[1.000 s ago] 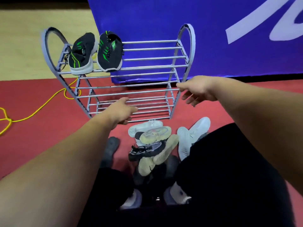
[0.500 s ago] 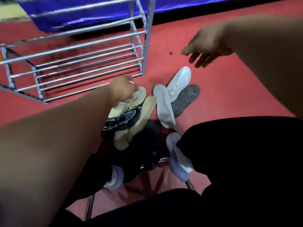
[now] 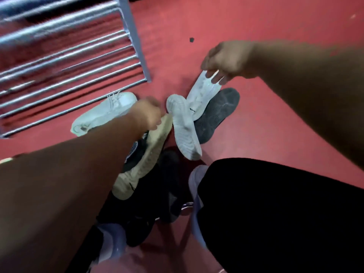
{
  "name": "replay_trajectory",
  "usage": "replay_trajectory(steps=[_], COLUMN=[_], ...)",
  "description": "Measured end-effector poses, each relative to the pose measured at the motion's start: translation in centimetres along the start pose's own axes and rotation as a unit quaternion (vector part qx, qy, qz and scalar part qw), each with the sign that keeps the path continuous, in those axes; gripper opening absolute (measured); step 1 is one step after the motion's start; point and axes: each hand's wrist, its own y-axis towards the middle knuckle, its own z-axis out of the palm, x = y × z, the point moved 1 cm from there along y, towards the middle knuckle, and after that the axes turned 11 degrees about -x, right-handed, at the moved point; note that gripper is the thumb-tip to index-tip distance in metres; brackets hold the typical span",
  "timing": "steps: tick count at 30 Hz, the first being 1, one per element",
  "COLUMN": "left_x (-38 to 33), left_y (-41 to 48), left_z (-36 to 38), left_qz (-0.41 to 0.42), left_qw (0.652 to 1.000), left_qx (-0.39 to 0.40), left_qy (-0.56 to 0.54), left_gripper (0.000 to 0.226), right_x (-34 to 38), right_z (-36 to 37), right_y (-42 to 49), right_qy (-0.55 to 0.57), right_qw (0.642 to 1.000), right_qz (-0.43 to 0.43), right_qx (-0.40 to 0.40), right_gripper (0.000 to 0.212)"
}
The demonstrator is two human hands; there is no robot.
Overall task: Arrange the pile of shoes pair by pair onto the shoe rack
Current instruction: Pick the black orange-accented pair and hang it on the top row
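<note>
The shoe pile lies on the red floor in front of the silver shoe rack (image 3: 78, 83). My left hand (image 3: 146, 115) is closed on the tip of a beige-soled shoe (image 3: 145, 160) that lies sole-up over a black mesh shoe (image 3: 136, 149). My right hand (image 3: 222, 62) has its thumb and fingers curled over the far end of a white shoe (image 3: 201, 95). That shoe rests on a dark grey shoe (image 3: 216, 115) lying sole-up. A second white shoe (image 3: 183, 127) lies sole-up between my hands. A white lace-up sneaker (image 3: 106, 113) lies by the rack's lowest bar.
More black shoes (image 3: 157, 194) are heaped near my feet. My legs in black trousers (image 3: 275, 213) fill the lower right, and my own pale shoes (image 3: 195, 186) stand beside the pile. A metal chair foot (image 3: 185, 207) shows between them. Red floor stretches to the right.
The view has tilted down from the rack to the pile. My left hand dropped onto the beige-soled shoe, and my right hand came down from beside the rack onto the white shoe.
</note>
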Motion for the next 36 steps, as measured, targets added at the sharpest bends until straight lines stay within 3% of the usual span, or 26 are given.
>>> replay_trajectory(steps=[2, 4, 6, 8, 10, 12, 14, 16, 19, 23, 29, 31, 34, 36], left_x=[0.1, 0.5, 1.0, 1.3, 1.3, 1.0, 0.8, 0.5, 0.0, -0.4, -1.6, -1.7, -0.5, 1.2], left_y=[1.0, 2.0, 3.3, 4.2, 4.9, 5.2, 5.2, 4.8, 3.9, 4.3, 5.1, 5.3, 5.6, 5.5], left_z=[2.4, 4.4, 6.2, 7.7, 8.9, 10.4, 11.9, 12.9, 13.0, 12.8, 12.4, 12.0, 10.4, 9.0], left_qz=[0.005, 0.009, -0.008, -0.028, -0.024, -0.014, 0.015, 0.044, 0.026, 0.055, 0.07, 0.065, 0.061, 0.069], left_qw=[1.0, 0.999, 0.997, 0.985, 0.981, 0.984, 0.991, 0.991, 0.993, 0.994, 0.991, 0.987, 0.994, 0.996], left_qx=[0.006, 0.008, 0.062, 0.124, 0.148, 0.157, 0.131, 0.077, 0.063, 0.037, 0.031, 0.031, 0.047, -0.009], left_qy=[0.027, 0.034, -0.048, -0.113, -0.127, -0.079, 0.015, 0.102, 0.094, 0.089, 0.109, 0.141, 0.081, 0.064], left_gripper=[0.032, 0.035, 0.021, 0.025, 0.029, 0.028, 0.022, 0.025, 0.044, 0.054, 0.063, 0.059, 0.028, 0.02], right_x=[-3.7, -7.4, -11.0, -14.8, -18.0, -19.8, -20.5, -20.5, -20.3, -18.7, -11.4, -10.6, -12.7, -14.9], right_z=[1.8, 3.1, 4.1, 5.6, 7.5, 9.3, 10.3, 10.6, 10.0, 8.6, 9.7, 10.0, 10.0, 10.2], right_y=[1.4, 2.7, 3.7, 4.5, 4.4, 4.3, 4.5, 4.8, 4.9, 5.0, 5.1, 5.4, 6.5, 6.6], right_qy=[0.008, -0.013, -0.02, 0.072, 0.234, 0.384, 0.489, 0.535, 0.523, 0.561, 0.527, 0.514, 0.434, 0.35], right_qw=[1.0, 0.999, 0.997, 0.981, 0.929, 0.861, 0.799, 0.768, 0.78, 0.783, 0.84, 0.847, 0.862, 0.882], right_qz=[0.024, 0.046, 0.068, 0.133, 0.232, 0.29, 0.309, 0.307, 0.298, 0.238, 0.131, 0.134, 0.188, 0.23], right_qx=[0.009, 0.009, -0.036, -0.119, -0.17, -0.165, -0.166, -0.17, -0.17, -0.122, 0.022, -0.017, -0.18, -0.215], right_gripper=[0.033, 0.03, 0.027, 0.022, 0.028, 0.033, 0.05, 0.049, 0.026, 0.035, 0.03, 0.023, 0.008, 0.005])
